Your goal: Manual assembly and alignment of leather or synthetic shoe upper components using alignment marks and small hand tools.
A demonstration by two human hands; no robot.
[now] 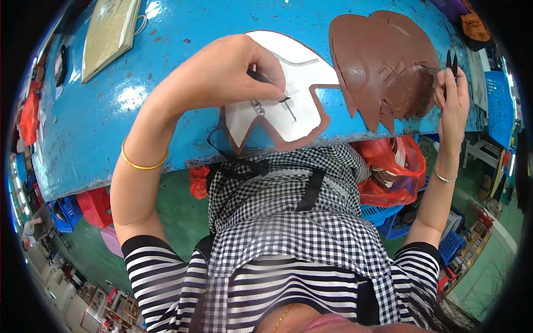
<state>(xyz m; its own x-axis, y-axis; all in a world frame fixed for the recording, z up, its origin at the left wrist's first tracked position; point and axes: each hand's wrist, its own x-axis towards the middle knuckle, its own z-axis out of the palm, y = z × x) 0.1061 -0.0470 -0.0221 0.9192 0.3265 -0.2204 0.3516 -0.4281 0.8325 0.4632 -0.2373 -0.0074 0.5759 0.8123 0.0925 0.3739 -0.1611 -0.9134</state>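
My left hand (244,72) bends over a white-faced panel (302,75) with a brown border. Its fingers are closed on a slim black thing (256,76), mostly hidden by the hand; I cannot make out its kind. Close to the fingertips, dark stitch lines (292,114) run across the white face. At the right, my right hand (454,91) is closed around a black tool (452,62) with two pointed tips, either tweezers or snips. That hand is beside a pile of brown leather-like pieces (383,66) with stitched and creased lines and pointed lower corners.
The panel and brown pieces lie on a worn blue table (183,125). A yellowish book-like pad (111,36) lies far left, near a small black object (61,65). Under the front edge hangs a red plastic bag (402,183). Blue crates (499,105) stand right.
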